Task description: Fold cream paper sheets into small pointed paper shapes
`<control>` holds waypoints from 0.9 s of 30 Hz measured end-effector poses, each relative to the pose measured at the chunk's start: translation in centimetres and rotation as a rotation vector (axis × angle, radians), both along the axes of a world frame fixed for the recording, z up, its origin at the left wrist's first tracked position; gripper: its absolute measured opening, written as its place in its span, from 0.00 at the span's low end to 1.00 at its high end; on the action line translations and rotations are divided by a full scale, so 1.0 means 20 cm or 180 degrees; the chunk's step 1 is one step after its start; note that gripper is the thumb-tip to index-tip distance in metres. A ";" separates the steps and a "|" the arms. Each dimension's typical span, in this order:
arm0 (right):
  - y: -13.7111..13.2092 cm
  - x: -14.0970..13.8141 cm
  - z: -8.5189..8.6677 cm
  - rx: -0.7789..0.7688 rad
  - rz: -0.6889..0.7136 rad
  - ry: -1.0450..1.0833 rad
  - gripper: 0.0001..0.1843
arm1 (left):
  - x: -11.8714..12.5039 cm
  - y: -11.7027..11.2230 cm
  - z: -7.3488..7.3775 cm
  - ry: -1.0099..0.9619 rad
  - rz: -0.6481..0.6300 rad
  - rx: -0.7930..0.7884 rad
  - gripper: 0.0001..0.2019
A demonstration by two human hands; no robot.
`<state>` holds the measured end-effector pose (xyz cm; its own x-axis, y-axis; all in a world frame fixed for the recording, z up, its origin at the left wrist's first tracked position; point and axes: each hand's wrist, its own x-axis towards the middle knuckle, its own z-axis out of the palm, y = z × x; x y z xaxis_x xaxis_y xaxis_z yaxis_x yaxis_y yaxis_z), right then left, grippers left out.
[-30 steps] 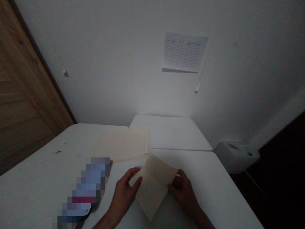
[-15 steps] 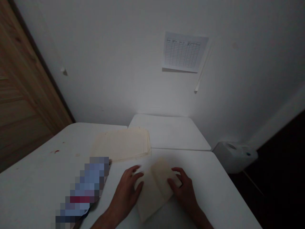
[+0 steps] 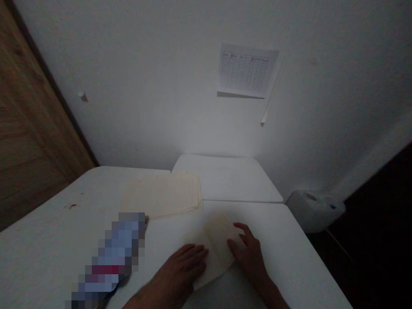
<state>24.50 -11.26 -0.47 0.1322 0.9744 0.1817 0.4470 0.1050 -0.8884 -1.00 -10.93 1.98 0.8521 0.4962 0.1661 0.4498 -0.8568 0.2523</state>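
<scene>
A thin beige sheet point(image 3: 210, 268) lies on the white table in front of me, with its upper right part folded over as a flap point(image 3: 219, 227). My left hand point(image 3: 188, 266) rests flat on the left side of this sheet, fingers stretched out and palm down. At the right edge, my right hand point(image 3: 249, 249) has its thumb on the flap and its fingers bent around the border, gripping it. Beyond my hands, to the left, a stack of similar beige sheets point(image 3: 161, 195) lies flat.
A blurred-out blue and red item point(image 3: 112, 253) lies on the table point(image 3: 41, 257) to the left. Small red marks point(image 3: 72, 206) dot the tabletop. Against the wall is a white board point(image 3: 228, 176); below the table's right edge stands a pale container point(image 3: 315, 212). A printed chart point(image 3: 246, 71) hangs above.
My left hand has come down and inward, from hovering with curled fingers at the sheet's left edge to lying flat on it. My right hand stays nearly in place.
</scene>
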 end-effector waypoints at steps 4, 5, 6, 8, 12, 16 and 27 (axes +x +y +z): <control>0.00 0.00 -0.03 0.0175 -0.0258 -0.1060 0.22 | -0.01 0.00 0.02 -0.0207 -0.0039 -0.0253 0.26; 0.00 0.01 -0.04 0.0207 -0.0312 -0.1212 0.21 | -0.01 0.00 0.02 -0.0254 -0.0049 -0.0274 0.26; 0.00 0.01 -0.04 0.0275 -0.0361 -0.1342 0.21 | -0.01 0.00 0.02 -0.0295 -0.0060 -0.0281 0.26; 0.00 0.02 -0.05 0.0573 -0.0368 -0.1641 0.22 | -0.01 0.00 0.01 -0.0341 -0.0087 -0.0279 0.25; 0.01 0.02 -0.01 0.1270 0.0263 -0.2299 0.23 | -0.01 0.00 0.00 -0.0394 -0.0089 -0.0269 0.27; 0.01 -0.02 0.05 0.1203 0.1322 -0.2557 0.21 | -0.01 0.01 -0.01 -0.0394 -0.0068 -0.0297 0.28; -0.01 -0.10 0.14 0.0598 0.1796 -0.2698 0.19 | -0.07 0.00 0.00 -0.0607 -0.0153 -0.0061 0.24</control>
<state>22.58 -11.56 2.25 -0.5771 0.8012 0.1579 0.7608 0.5978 -0.2527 -2.44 -11.01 2.05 0.8289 0.4604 0.3178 0.3510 -0.8703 0.3455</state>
